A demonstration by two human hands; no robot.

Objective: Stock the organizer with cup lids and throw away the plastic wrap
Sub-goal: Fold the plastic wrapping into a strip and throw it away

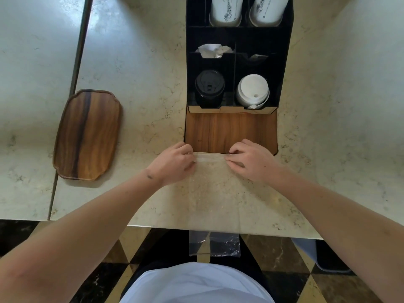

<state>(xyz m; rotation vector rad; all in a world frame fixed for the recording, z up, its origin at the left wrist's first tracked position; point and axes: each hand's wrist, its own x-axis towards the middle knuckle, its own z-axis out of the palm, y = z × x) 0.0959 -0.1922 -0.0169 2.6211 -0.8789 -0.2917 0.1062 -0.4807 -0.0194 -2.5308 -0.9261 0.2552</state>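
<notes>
Both hands' fingers (pixel 189 157) pinching plastic wrap (pixel 209 158)

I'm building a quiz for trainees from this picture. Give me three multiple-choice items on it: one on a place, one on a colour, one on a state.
1. Where does the wooden tray lie?
A. left of the organizer
B. inside the organizer
C. on the floor

2. What colour are the lids in the front right compartment?
A. black
B. white
C. red

3. How is the plastic wrap held?
A. crumpled in one fist
B. lying untouched
C. pinched at its far edge by both hands

Answers: 1 A, the tray sits on the counter to the left. 2 B, the black lids fill the front left compartment. 3 C, left hand and right hand each pinch the wrap, which lies flat and hangs over the counter edge.
</notes>
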